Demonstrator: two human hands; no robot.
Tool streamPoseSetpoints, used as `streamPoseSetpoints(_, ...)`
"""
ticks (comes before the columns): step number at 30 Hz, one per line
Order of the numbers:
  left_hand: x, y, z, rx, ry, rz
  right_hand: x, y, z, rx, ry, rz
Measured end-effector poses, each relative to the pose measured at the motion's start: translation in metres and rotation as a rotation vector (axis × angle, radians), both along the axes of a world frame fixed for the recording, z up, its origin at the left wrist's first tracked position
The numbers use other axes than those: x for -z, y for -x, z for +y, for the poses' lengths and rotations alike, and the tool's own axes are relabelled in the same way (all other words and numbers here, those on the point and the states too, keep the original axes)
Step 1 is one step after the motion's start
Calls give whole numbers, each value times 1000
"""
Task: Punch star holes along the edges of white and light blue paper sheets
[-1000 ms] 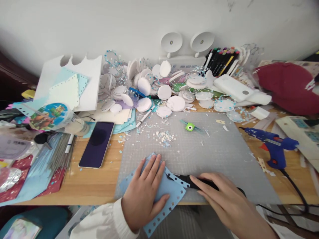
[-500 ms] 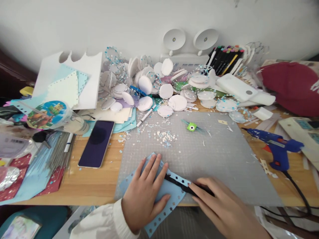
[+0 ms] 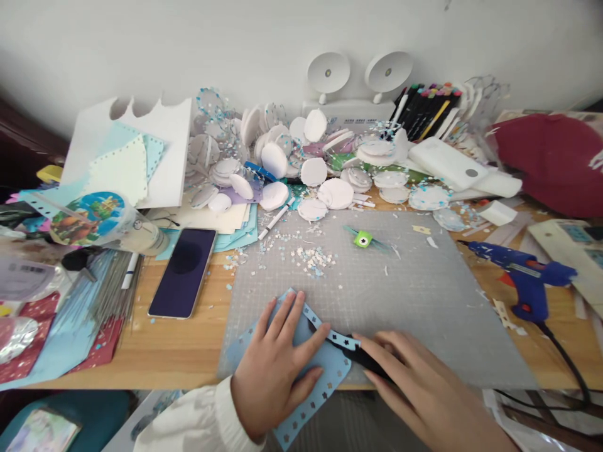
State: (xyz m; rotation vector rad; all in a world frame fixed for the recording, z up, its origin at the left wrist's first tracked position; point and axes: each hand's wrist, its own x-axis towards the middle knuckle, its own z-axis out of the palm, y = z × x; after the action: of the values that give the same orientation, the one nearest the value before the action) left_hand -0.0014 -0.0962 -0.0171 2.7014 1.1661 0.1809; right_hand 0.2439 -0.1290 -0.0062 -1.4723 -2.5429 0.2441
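My left hand (image 3: 276, 370) lies flat with fingers spread on a light blue paper sheet (image 3: 325, 376) whose edges carry punched star holes. The sheet rests on the near edge of a grey cutting mat (image 3: 400, 295). My right hand (image 3: 414, 389) presses down on a black punch tool (image 3: 360, 356) that grips the sheet's right edge; its fingers are laid over the tool. A small green punch (image 3: 362, 238) sits farther back on the mat.
A dark phone (image 3: 183, 271) lies left of the mat. A blue glue gun (image 3: 522, 276) with its cord lies at the right. White round discs (image 3: 330, 191), paper scraps, markers (image 3: 424, 110) and a red cap (image 3: 551, 157) crowd the back. Paper stacks fill the left.
My right hand and the black punch have slid left and nearer along the sheet's edge. My left hand has stayed pressed on the blue paper.
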Motion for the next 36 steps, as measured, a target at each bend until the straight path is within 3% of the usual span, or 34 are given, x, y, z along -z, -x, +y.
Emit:
streamPoseSetpoints(8,-1,0,-1,-8,6,-19,1,-31,-13,-49,99,-58)
streamPoseSetpoints(17,2,0,0,-15,1,49,1,-23,-14,-52,125,-17)
streamPoseSetpoints(23,3,0,-1,-9,-4,68,3,-22,-11,-29,33,-22)
streamPoseSetpoints(36,2,0,-1,-18,-25,44,5,-13,1,-11,25,-4)
